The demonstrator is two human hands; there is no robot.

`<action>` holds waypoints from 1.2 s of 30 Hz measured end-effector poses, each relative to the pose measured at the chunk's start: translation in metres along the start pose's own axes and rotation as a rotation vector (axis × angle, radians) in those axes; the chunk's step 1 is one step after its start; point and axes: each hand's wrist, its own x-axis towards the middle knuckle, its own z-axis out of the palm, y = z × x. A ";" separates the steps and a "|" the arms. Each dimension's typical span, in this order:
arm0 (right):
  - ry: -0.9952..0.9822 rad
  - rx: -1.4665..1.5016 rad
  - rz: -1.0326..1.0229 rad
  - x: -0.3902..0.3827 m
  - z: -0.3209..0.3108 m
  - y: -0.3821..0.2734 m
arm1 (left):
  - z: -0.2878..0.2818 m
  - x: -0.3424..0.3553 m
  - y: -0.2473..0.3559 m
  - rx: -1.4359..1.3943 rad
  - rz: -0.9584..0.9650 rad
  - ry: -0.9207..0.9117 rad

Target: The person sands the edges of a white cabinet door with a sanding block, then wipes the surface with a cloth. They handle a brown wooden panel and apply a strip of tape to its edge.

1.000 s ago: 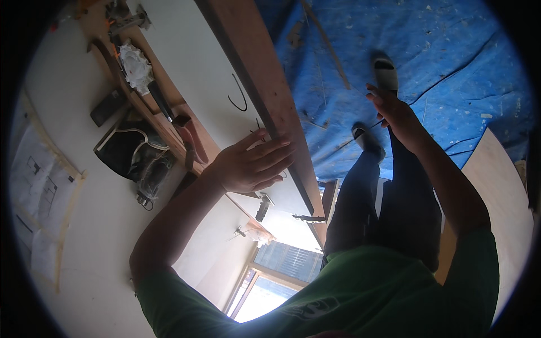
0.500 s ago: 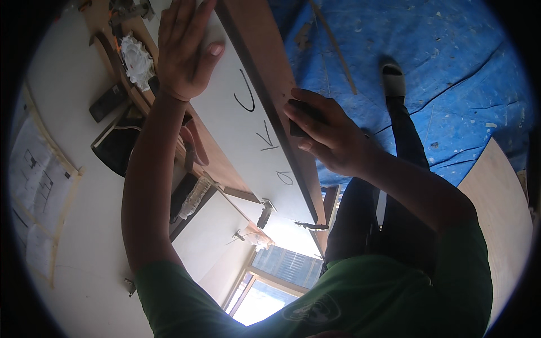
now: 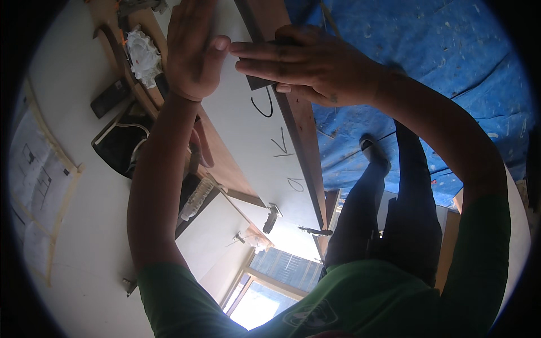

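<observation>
I have room to slide along the white panel (image 3: pixel 248 149) until the metal hinge (image 3: pixel 272 218) juts in near its lower end. Higher up, the left hand (image 3: pixel 194 62) and the right hand (image 3: pixel 321 70) with its dark block (image 3: pixel 261 83) nearly close the way. Past the left hand the view cuts off, so I can't judge it.

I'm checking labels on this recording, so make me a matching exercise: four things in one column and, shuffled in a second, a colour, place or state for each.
Column one:
1. right hand
2. left hand
3. floor sheet
4. shirt

Column two:
A. green
B. gripping a dark block
C. blue
D. fingers outstretched over the white panel

Pairs: 1-B; 2-D; 3-C; 4-A
</observation>
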 end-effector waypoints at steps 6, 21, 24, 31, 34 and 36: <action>-0.252 0.226 -0.054 -0.074 0.008 -0.068 | -0.001 0.001 -0.004 -0.025 -0.028 0.028; -0.084 -0.088 -0.067 0.008 -0.012 0.022 | 0.003 -0.016 0.002 0.022 -0.352 0.140; 0.017 -0.218 -0.033 0.086 -0.029 0.089 | 0.001 -0.013 0.002 0.031 -0.372 0.118; 0.008 -0.204 -0.029 0.104 -0.041 0.108 | 0.001 -0.013 0.001 0.008 -0.382 0.128; -0.121 -0.218 -0.134 0.095 -0.050 0.102 | -0.002 -0.013 0.004 0.009 -0.392 0.130; -0.094 -0.260 -0.124 0.114 -0.057 0.119 | -0.003 -0.013 0.005 0.015 -0.393 0.134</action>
